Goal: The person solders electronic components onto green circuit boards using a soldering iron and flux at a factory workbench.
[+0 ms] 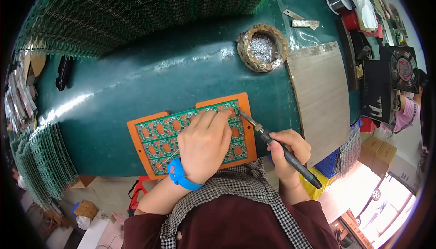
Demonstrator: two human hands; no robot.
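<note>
An orange fixture (251, 144) on the green bench holds a green circuit board panel (184, 112) with several rounded cutouts. My left hand (204, 137) lies over the panel, its fingers bent and pinched together near the upper right corner. A thin solder wire (169, 161) trails from beneath this hand at the lower left; its end at the fingertips is hidden. My right hand (288, 151) is closed around a dark soldering iron (293, 159). The iron slants up and left, its tip at the panel's upper right edge, close to my left fingertips.
Beyond the fixture stands a crusty round pot (263, 48) of silvery solder. A grey flat board (320, 94) lies to the right. Stacked green circuit boards (150, 8) rise at the back, with more (50, 158) at left. A solder spool (339, 2) and a fan (403, 69) sit far right.
</note>
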